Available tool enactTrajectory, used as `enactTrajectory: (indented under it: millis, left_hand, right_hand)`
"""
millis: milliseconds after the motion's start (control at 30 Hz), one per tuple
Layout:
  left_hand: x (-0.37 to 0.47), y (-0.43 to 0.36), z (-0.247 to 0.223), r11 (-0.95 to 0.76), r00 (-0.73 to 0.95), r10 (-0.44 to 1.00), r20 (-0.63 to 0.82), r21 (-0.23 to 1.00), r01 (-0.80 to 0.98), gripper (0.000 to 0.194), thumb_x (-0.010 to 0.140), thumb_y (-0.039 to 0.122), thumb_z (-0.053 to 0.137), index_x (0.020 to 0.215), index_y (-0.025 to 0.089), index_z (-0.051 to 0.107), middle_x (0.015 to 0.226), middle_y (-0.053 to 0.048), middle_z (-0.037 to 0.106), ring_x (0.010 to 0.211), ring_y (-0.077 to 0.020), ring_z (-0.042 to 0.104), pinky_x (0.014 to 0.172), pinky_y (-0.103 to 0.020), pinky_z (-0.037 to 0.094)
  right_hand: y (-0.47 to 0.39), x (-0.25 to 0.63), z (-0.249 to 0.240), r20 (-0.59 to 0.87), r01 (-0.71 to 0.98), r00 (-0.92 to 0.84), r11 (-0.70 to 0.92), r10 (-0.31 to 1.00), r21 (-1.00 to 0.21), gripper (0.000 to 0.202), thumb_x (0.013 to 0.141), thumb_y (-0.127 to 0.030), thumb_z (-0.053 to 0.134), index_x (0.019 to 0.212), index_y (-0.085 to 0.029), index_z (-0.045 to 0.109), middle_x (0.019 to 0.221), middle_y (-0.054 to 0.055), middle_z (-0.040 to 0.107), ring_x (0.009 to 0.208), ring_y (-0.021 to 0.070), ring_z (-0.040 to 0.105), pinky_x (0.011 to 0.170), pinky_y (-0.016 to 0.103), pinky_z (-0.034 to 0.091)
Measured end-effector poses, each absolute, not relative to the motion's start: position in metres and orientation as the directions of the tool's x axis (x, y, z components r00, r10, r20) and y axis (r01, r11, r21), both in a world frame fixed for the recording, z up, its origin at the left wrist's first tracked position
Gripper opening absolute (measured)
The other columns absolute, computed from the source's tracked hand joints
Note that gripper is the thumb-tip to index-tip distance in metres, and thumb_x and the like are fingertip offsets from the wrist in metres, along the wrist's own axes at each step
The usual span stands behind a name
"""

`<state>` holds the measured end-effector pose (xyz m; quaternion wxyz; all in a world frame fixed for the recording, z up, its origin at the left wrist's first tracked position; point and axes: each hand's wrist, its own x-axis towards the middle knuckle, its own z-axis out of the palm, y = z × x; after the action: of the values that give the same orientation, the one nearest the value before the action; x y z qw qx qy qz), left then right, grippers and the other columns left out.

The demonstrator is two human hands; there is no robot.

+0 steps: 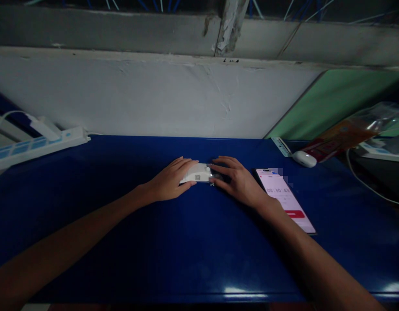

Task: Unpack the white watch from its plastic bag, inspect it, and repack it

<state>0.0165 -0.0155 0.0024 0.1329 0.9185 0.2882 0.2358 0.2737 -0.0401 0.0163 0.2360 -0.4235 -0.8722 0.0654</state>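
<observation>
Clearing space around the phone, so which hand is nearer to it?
Right. The right hand is just left of the phone, its wrist beside the phone's edge; the left hand is farther left, at the packet's left end.

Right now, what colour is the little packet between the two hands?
The packet is mostly white, with a small grey square; the head view shows it.

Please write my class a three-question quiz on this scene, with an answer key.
1. True or false: the packet lies between the left hand and the right hand.
2. What colour is the table? A) green B) blue C) white
3. Which hand is nearer the phone?

Key: 1. True. 2. B. 3. The right hand.
</observation>
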Motion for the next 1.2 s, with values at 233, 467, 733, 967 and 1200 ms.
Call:
enactTrajectory:
  millis: [233,467,733,967,1200]
  left_hand:
    - [0.017,-0.019,0.003,-0.809,0.730,0.576,0.369,0.387,0.443,0.060,0.089,0.026,0.062,0.144,0.016,0.039,0.139,-0.017,0.052,0.133,-0.0315,0.047,0.114,-0.056,0.034]
    - [0.012,-0.013,-0.001,-0.811,0.721,0.581,0.378,0.343,0.473,0.052,0.092,0.029,0.057,0.139,0.013,0.044,0.138,-0.019,0.053,0.133,-0.0310,0.048,0.113,-0.054,0.036]
    - [0.010,-0.013,-0.003,-0.814,0.731,0.579,0.362,0.300,0.497,0.050,0.094,0.026,0.055,0.140,0.013,0.043,0.140,-0.019,0.051,0.135,-0.0301,0.045,0.115,-0.054,0.034]
    - [0.010,-0.013,-0.004,-0.814,0.731,0.577,0.364,0.334,0.476,0.050,0.092,0.024,0.055,0.140,0.013,0.044,0.138,-0.019,0.050,0.134,-0.0314,0.044,0.113,-0.054,0.036]
    - [0.010,-0.013,-0.002,-0.795,0.719,0.598,0.354,0.380,0.474,0.046,0.093,0.024,0.051,0.137,0.012,0.044,0.137,-0.020,0.049,0.136,-0.0316,0.042,0.113,-0.056,0.035]
  right_hand:
    - [-0.038,0.273,0.014,0.346,0.661,-0.568,0.664,0.747,-0.350,0.027,0.092,-0.029,0.062,0.113,-0.016,0.073,0.136,0.018,0.060,0.135,0.0344,0.047,0.108,0.058,0.043]
    - [-0.027,0.297,0.021,0.289,0.688,-0.581,0.649,0.761,-0.325,0.024,0.090,-0.029,0.064,0.110,-0.018,0.072,0.134,0.016,0.062,0.138,0.0355,0.044,0.110,0.060,0.040]
    - [-0.035,0.286,0.017,0.227,0.688,-0.619,0.658,0.752,-0.305,0.041,0.095,-0.033,0.056,0.133,-0.017,0.061,0.143,0.018,0.055,0.140,0.0347,0.042,0.111,0.059,0.039]
    - [-0.033,0.282,0.012,0.262,0.673,-0.615,0.668,0.744,-0.317,0.036,0.098,-0.029,0.051,0.130,-0.017,0.063,0.137,0.016,0.061,0.138,0.0321,0.045,0.111,0.056,0.039]
    - [-0.035,0.291,0.033,0.408,0.728,-0.491,0.620,0.769,-0.293,0.027,0.100,-0.032,0.047,0.109,-0.019,0.069,0.123,0.014,0.067,0.119,0.0313,0.059,0.100,0.054,0.048]
